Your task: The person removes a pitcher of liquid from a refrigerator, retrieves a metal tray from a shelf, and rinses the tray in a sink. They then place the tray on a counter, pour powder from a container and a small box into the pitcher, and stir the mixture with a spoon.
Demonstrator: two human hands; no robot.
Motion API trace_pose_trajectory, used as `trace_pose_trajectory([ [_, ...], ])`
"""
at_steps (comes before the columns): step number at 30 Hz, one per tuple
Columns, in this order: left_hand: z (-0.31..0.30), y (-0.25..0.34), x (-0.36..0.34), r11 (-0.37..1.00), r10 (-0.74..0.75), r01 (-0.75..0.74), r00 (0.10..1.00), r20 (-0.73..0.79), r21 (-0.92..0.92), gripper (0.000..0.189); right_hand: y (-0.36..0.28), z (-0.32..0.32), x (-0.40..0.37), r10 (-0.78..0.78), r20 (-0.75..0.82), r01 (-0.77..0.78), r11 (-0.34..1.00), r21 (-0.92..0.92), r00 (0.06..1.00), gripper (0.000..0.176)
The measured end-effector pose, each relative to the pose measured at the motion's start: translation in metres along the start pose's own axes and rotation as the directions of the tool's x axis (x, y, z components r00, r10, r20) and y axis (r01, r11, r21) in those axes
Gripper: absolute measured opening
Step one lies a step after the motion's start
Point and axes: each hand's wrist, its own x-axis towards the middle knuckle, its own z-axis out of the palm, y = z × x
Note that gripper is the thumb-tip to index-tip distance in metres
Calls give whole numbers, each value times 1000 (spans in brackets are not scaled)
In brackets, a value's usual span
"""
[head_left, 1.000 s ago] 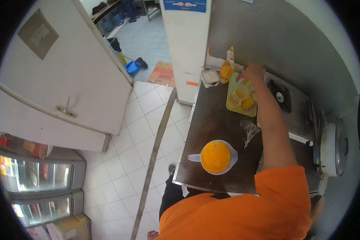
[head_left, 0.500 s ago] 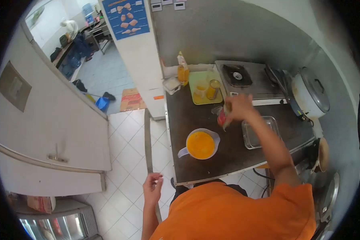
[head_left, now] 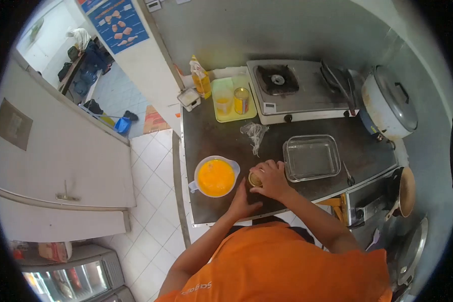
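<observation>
Near the counter's front edge, both hands are at a small round container with a gold-coloured top (head_left: 255,179). My right hand (head_left: 271,180) curls over its top and right side. From the left and front, my left hand (head_left: 242,202) has its fingers and thumb around its lower side, partly hidden. Close on the left stands a white measuring jug (head_left: 193,186) of bright orange-yellow liquid. Behind the hands lies a crumpled clear plastic bag (head_left: 255,135). A rectangular glass dish (head_left: 312,157) sits to the right.
A green tray (head_left: 231,118) at the back carries a can (head_left: 241,100) and a plastic cup (head_left: 224,104). Beside it are a yellow pouch (head_left: 200,80) and a gas stove (head_left: 302,95). A large lidded pot (head_left: 387,108) stands at right, near scissors (head_left: 348,176).
My right hand has come back from the rear of the counter, now with the container near the front edge. My left hand has risen to it. The plastic bag lies apart on the counter.
</observation>
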Motion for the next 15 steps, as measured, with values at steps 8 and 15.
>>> trace_pose_trajectory([
  [8, 33, 11, 58, 982, -57, 9, 966, -253, -188, 75, 28, -24, 5, -36, -267, 115, 952, 285, 963, 19],
  [15, 29, 21, 17, 997, -53, 30, 942, -332, -74, 65, 88, -16, 84, 56, -312, -4, 987, 162, 948, 26],
])
